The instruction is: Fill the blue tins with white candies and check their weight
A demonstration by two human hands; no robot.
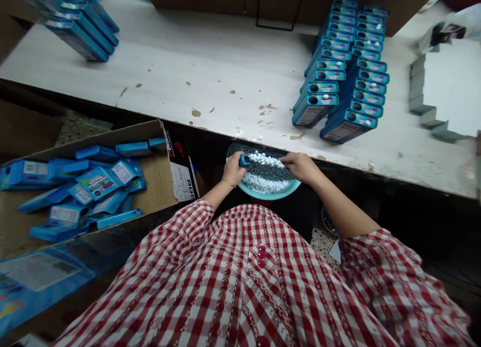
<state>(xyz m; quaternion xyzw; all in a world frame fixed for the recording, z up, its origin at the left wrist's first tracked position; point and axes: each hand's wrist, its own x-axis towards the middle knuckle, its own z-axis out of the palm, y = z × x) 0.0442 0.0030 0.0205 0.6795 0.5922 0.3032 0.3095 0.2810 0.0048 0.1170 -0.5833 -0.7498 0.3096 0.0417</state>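
My left hand (233, 169) is closed around a small blue box (244, 159), held over the left side of a turquoise basin (271, 195). White pellets (268, 183) lie in the basin. Just right of the blue box, a long row of white pellets (265, 159) rests on a scoop whose body is mostly covered. My right hand (300, 167) grips the scoop's right end above the basin's right rim. The scoop's pellet-covered tip meets or nearly meets the box; I cannot tell which.
A white table (221, 71) with worn patches spans the front. Blue boxes (325, 99) stand in two rows at right, with more boxes (84, 34) at far left. Left of me, a cardboard carton (160, 179) holds several blue boxes. Stacked white card (451, 81) sits far right.
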